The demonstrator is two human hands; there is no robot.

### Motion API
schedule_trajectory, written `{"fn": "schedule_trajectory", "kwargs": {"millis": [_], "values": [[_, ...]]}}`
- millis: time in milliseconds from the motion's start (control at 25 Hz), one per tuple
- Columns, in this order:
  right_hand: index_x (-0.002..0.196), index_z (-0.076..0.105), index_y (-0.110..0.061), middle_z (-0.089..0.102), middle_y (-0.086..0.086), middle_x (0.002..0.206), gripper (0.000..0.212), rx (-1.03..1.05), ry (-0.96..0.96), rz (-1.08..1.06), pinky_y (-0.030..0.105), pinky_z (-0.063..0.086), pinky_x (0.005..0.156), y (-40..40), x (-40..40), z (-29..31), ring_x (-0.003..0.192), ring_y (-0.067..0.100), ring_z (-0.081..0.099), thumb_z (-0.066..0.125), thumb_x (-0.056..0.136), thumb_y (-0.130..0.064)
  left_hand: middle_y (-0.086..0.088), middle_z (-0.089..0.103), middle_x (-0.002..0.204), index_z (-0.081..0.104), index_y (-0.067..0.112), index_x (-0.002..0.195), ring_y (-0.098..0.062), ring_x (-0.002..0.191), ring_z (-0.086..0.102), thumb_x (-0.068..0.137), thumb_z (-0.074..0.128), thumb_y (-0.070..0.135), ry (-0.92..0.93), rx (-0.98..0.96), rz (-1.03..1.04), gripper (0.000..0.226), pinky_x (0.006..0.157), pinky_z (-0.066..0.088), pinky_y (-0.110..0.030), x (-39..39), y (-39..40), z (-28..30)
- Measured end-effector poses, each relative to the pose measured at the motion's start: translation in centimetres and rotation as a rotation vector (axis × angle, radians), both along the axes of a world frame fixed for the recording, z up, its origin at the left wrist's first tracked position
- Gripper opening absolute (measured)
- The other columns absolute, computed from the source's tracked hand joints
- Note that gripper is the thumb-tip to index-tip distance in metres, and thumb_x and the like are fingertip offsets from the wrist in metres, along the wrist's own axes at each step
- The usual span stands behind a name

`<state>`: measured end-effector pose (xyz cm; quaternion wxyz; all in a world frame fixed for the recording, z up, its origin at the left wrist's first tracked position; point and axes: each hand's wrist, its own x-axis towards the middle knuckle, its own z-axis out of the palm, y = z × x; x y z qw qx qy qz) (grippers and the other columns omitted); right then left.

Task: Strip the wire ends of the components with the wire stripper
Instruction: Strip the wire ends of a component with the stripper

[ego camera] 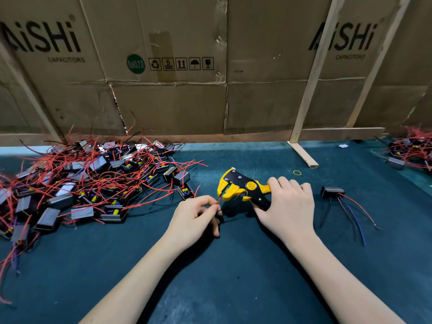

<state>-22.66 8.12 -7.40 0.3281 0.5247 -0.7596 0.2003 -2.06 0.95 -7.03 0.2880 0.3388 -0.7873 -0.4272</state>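
Hands work above the desk (233, 265). Left hand (194, 218) pinches a red wire (218, 202). Right hand (288, 206) grips the wire stripper (243, 188), jaws apart.

Cardboard wall (177, 106) reads "AiSHi CAPACITORS", "RoHS 2.0".

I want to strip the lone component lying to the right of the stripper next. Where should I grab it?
Grip the lone component by its black boxy body, coming from above or its far-left side. Its wires fan out toward the near right, so that side is cluttered, while the body's top and left stand free on the mat.
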Motion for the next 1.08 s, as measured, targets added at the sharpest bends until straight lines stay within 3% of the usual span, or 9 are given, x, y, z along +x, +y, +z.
{"fn": "schedule_trajectory", "kwargs": {"millis": [280,440,560,680,760,840,960,1040,1080], "values": [[0.058,0.048,-0.014,0.049,0.002,0.050,0.047,0.065,-0.004,0.022,0.032,0.029,0.057,0.2,0.4,0.5,0.045,0.027,0.048,0.083,0.055,-0.044,-0.005,0.067,0.052,0.063,0.013,0.080,-0.004,0.055,0.062,0.100,0.049,0.012,0.012,-0.004,-0.011,0.024,0.061,0.039,-0.012,0.0,0.0,0.1],[0.049,0.040,-0.017,0.047,0.001,0.042,0.057,0.075,-0.073,0.007,0.018,0.012,0.049,0.2,0.5,0.7,0.034,0.025,0.045,0.091,0.041,-0.039,-0.006,0.067,0.052,0.063,0.013,0.079,-0.007,0.059,0.065,0.099,0.050,0.012,0.011,-0.013,-0.015,0.024,0.065,0.043,-0.014,0.1,0.0,0.1],[0.069,0.055,-0.012,0.055,0.005,0.062,0.048,0.054,-0.016,-0.008,0.031,0.033,0.056,0.2,-0.1,0.2,0.056,0.029,0.054,0.083,0.057,-0.050,-0.003,0.068,0.055,0.064,0.017,0.079,-0.006,0.058,0.063,0.098,0.052,0.012,0.000,-0.040,-0.023,0.023,0.063,0.042,-0.015,0.3,0.1,0.3],[0.083,0.059,-0.009,0.058,0.007,0.074,0.055,-0.012,-0.098,-0.088,0.040,0.036,0.069,0.2,-0.8,0.2,0.071,0.032,0.056,0.072,0.071,-0.061,0.018,0.069,0.086,0.066,0.025,0.091,-0.003,0.090,0.059,0.092,0.058,0.040,-0.103,-0.339,0.029,0.017,0.089,0.035,-0.025,0.4,0.1,0.3],[0.087,0.060,-0.008,0.061,0.009,0.078,0.056,-0.041,-0.201,-0.113,0.041,0.037,0.071,0.5,-1.5,0.3,0.075,0.034,0.059,0.073,0.071,-0.061,0.027,0.060,0.109,0.064,0.031,0.107,0.001,0.109,0.047,0.080,0.057,0.063,-0.165,-0.551,0.123,0.042,0.097,0.025,-0.026,1.1,-0.2,0.9],[0.091,0.062,-0.007,0.064,0.011,0.082,0.056,-0.055,-0.277,-0.138,0.042,0.038,0.073,0.9,-2.3,0.5,0.080,0.036,0.062,0.072,0.072,-0.059,0.025,0.057,0.106,0.059,0.033,0.110,0.002,0.101,0.048,0.071,0.061,0.071,-0.158,-0.633,0.186,0.055,0.089,0.034,-0.026,2.1,-0.8,1.7],[0.089,0.061,-0.010,0.062,0.007,0.081,0.054,-0.077,-0.435,-0.186,0.043,0.041,0.076,1.5,-2.9,1.4,0.084,0.035,0.062,0.067,0.075,-0.062,0.015,0.056,0.066,0.052,0.032,0.088,-0.003,0.067,0.053,0.064,0.064,0.075,-0.298,-0.572,0.210,0.051,0.061,0.044,-0.026,3.1,-1.1,2.2],[0.081,0.057,-0.018,0.058,-0.003,0.075,0.046,-0.134,-0.606,-0.148,0.042,0.045,0.075,1.7,-2.7,2.2,0.079,0.032,0.058,0.066,0.076,-0.063,0.010,0.056,0.061,0.053,0.027,0.084,-0.005,0.063,0.052,0.071,0.067,0.065,-0.364,-0.554,0.137,0.043,0.062,0.048,-0.032,2.8,-0.9,1.9],[0.075,0.053,-0.021,0.057,-0.007,0.072,0.043,-0.179,-0.697,-0.099,0.040,0.045,0.073,1.7,-2.5,2.5,0.075,0.028,0.056,0.067,0.076,-0.062,0.010,0.059,0.069,0.056,0.025,0.088,-0.005,0.069,0.054,0.077,0.069,0.056,-0.322,-0.549,0.069,0.036,0.069,0.049,-0.034,2.3,-0.5,1.7]]}}
